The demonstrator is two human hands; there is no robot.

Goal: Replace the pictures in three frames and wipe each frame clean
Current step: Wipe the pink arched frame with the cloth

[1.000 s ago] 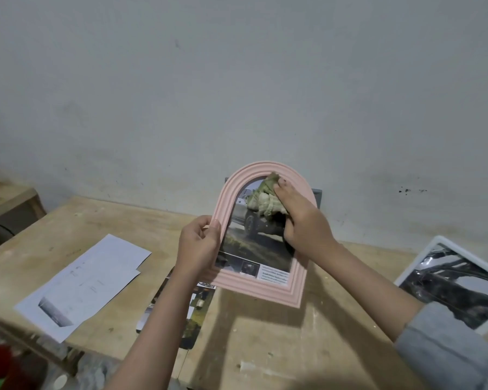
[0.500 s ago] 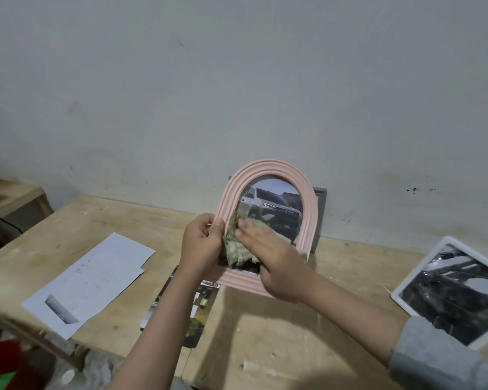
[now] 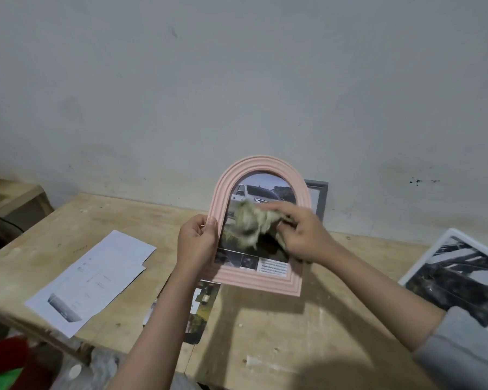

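A pink arched frame (image 3: pixel 265 280) with a car picture in it is held upright above the wooden table (image 3: pixel 279 330). My left hand (image 3: pixel 197 242) grips its left edge, thumb on the front. My right hand (image 3: pixel 302 235) holds a crumpled greenish cloth (image 3: pixel 250 225) against the middle of the glass; the cloth is blurred. A grey frame (image 3: pixel 319 197) leans on the wall behind the pink one. A white frame (image 3: pixel 462 273) with a dark picture lies at the right.
White printed sheets (image 3: pixel 93 275) lie on the table's left part. Loose photos (image 3: pixel 200 311) lie under the pink frame near the front edge. A low wooden ledge (image 3: pixel 9 195) is at far left, red and green items (image 3: pixel 6 364) below.
My right hand swept the cloth from the arch's top down to the lower left of the glass, then back up to the middle. The left hand kept its grip.
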